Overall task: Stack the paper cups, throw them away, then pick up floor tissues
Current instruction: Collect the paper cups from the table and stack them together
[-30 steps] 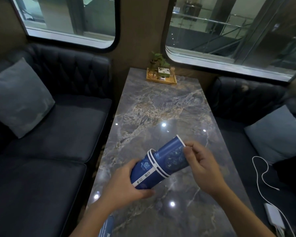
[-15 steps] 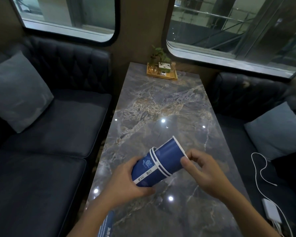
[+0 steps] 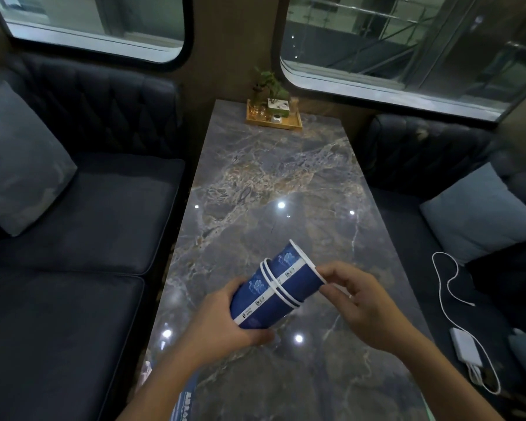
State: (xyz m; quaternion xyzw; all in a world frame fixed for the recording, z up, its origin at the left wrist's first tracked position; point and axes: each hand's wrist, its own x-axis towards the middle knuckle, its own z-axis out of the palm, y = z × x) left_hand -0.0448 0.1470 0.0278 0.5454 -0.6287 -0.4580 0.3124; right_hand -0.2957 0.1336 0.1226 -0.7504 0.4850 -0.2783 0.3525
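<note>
Just above the marble table (image 3: pixel 274 183), the left hand (image 3: pixel 225 325) wraps the base of the nested blue paper cups (image 3: pixel 274 285), tilted sideways. Right hand (image 3: pixel 359 302) pinches the top rim; perhaps three cups, rims partly hidden.

Counts: 3 nested blue paper cups (image 3: pixel 274 287), going by the rims showing. 2 hands, left hand (image 3: pixel 225 326) and right hand (image 3: pixel 359 302). 2 windows (image 3: pixel 407 44). 2 sofas (image 3: pixel 82 226). 2 grey cushions (image 3: pixel 19 159). 1 marble table (image 3: pixel 274 183), 1 wooden tray (image 3: pixel 274 121), 1 white charger (image 3: pixel 465 349).
</note>
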